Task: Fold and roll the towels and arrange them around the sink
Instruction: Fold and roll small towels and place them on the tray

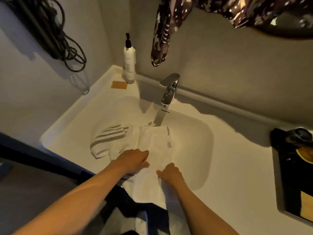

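A white towel (152, 143) lies spread over the sink basin (199, 133), its near end hanging over the front edge. A small label shows on its right side. My left hand (133, 161) rests palm down on the towel's near left part, fingers pressed flat. My right hand (171, 173) grips the towel's near edge just right of it, fingers curled into the cloth. A second white towel with grey stripes (106, 141) lies crumpled in the basin to the left, partly under the first one.
A chrome faucet (169, 90) stands behind the basin. A white pump bottle (130, 63) and a tan card (119, 85) sit at the back left corner. A dark tray (294, 175) with items is on the right counter. Patterned cloth (162, 31) hangs above; cables (67, 48) hang left.
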`<state>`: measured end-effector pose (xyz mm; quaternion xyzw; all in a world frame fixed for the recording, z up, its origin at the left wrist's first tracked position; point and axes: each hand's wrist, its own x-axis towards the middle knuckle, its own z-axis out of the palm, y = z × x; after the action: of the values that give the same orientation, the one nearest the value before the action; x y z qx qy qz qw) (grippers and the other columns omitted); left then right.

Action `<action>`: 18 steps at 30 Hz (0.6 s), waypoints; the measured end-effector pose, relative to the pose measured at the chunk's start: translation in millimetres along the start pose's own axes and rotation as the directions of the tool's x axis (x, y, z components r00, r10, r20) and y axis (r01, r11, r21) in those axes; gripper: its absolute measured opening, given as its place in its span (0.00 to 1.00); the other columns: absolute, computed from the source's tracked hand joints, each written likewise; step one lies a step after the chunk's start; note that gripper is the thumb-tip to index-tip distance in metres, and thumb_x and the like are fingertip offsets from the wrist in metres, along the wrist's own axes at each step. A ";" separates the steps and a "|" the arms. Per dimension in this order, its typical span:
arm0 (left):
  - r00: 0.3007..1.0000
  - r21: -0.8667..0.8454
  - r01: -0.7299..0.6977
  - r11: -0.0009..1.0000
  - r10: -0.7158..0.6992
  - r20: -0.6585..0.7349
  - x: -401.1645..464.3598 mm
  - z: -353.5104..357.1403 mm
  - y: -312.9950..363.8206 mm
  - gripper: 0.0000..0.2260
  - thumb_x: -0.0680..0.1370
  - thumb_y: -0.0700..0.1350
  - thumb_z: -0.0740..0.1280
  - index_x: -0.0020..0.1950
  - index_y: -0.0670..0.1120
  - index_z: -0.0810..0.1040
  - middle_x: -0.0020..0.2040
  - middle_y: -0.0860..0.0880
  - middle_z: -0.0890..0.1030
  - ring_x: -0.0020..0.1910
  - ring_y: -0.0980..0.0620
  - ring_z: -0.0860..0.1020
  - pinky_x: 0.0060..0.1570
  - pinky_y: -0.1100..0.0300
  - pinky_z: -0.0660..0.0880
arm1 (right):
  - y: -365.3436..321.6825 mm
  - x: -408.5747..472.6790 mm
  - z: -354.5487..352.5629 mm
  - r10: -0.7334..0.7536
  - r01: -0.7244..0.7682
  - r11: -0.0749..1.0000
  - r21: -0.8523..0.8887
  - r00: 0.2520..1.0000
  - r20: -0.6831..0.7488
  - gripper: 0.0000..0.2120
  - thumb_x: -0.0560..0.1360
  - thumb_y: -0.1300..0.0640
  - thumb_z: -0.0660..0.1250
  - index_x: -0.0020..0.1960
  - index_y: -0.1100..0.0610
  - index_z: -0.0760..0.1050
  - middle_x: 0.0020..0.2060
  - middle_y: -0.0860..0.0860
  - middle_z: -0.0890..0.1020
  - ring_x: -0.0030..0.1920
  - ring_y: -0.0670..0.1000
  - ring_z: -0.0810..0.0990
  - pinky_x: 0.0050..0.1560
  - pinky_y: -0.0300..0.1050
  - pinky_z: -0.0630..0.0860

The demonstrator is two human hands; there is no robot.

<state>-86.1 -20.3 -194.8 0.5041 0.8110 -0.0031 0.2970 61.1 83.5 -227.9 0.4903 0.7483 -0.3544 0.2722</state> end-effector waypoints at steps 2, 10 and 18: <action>1.000 0.043 0.016 0.999 -0.016 -0.001 -6.1 -5.6 3.9 0.15 0.79 0.61 0.57 0.42 0.51 0.69 0.35 0.50 0.74 0.35 0.47 0.74 0.35 0.51 0.70 | 7.3 -9.4 -6.6 -0.033 0.033 0.998 -0.059 0.999 -0.008 0.17 0.78 0.50 0.60 0.62 0.57 0.72 0.61 0.55 0.77 0.60 0.58 0.78 0.62 0.51 0.73; 0.834 -0.526 -0.067 0.848 -0.242 -0.497 -39.6 -130.1 81.0 0.24 0.81 0.58 0.59 0.30 0.45 0.69 0.28 0.44 0.72 0.28 0.48 0.69 0.34 0.56 0.64 | 40.2 -40.3 -119.5 0.010 0.158 0.812 0.562 0.959 -0.285 0.19 0.80 0.54 0.58 0.65 0.66 0.69 0.61 0.63 0.77 0.58 0.64 0.78 0.54 0.51 0.76; 0.605 -0.244 -0.250 0.937 -0.045 -0.795 -62.7 -235.8 223.6 0.25 0.82 0.55 0.60 0.28 0.47 0.58 0.25 0.48 0.62 0.25 0.52 0.60 0.31 0.53 0.59 | 143.1 -132.9 -303.8 -0.058 0.361 0.563 0.743 0.914 -0.400 0.07 0.72 0.57 0.72 0.45 0.58 0.75 0.31 0.54 0.73 0.27 0.50 0.71 0.25 0.39 0.65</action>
<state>4.0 110.3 95.6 0.4423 0.8157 0.3726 -0.0113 224.8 292.2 17.2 0.5174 0.5946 -0.5959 -0.1534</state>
